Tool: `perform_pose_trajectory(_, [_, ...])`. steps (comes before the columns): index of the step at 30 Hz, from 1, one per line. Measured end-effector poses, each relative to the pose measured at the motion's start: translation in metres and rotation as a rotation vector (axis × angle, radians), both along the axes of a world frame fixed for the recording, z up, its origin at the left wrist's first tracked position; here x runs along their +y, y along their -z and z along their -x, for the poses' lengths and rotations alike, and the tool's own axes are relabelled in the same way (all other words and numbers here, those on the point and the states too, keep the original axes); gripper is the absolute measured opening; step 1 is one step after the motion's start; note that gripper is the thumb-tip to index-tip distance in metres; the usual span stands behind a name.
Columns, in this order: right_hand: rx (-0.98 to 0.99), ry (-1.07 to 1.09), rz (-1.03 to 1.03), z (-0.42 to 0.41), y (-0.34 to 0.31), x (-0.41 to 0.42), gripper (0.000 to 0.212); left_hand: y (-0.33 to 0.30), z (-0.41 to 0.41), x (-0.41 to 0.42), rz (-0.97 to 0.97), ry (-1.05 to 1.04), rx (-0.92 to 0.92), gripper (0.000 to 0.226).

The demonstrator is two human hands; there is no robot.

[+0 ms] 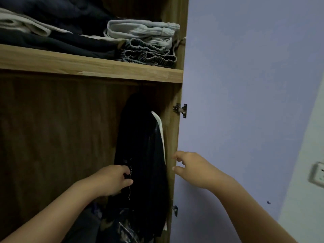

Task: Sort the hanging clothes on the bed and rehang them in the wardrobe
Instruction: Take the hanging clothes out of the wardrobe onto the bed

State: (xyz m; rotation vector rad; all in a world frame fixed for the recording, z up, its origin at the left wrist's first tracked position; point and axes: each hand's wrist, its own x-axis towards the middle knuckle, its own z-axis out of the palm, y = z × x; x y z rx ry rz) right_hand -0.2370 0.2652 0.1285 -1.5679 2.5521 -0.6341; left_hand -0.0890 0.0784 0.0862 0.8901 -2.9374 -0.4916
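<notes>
Just the one head cam, sat close to the open wardrobe [91, 137], looking forward and slightly up under its shelf [87, 66].

Wardrobe shelf [91, 67]: matt grained wood. Hanging jacket [149, 155]: black, glossy, leather-like. Folded clothes [145, 42]: soft cloth. Hinge [180, 109]: shiny metal.

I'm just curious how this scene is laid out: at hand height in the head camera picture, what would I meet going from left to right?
Left hand gripping the dark hanging garment → white garment behind it → wardrobe side panel → right hand, gripping nothing → lilac wall → wall socket.
</notes>
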Motion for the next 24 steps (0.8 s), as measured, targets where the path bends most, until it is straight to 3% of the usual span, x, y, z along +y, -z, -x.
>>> perform_pose_trajectory(13, [-0.169, -0.076, 0.366, 0.091, 0.009, -0.139, 0.047, 0.000, 0.060, -0.080, -0.039, -0.045, 0.141, 0.042])
perform_pose_trajectory(24, [-0.231, 0.021, 0.434, 0.139, -0.001, -0.262, 0.046, -0.015, 0.107, -0.208, -0.062, 0.099, 0.222, 0.040])
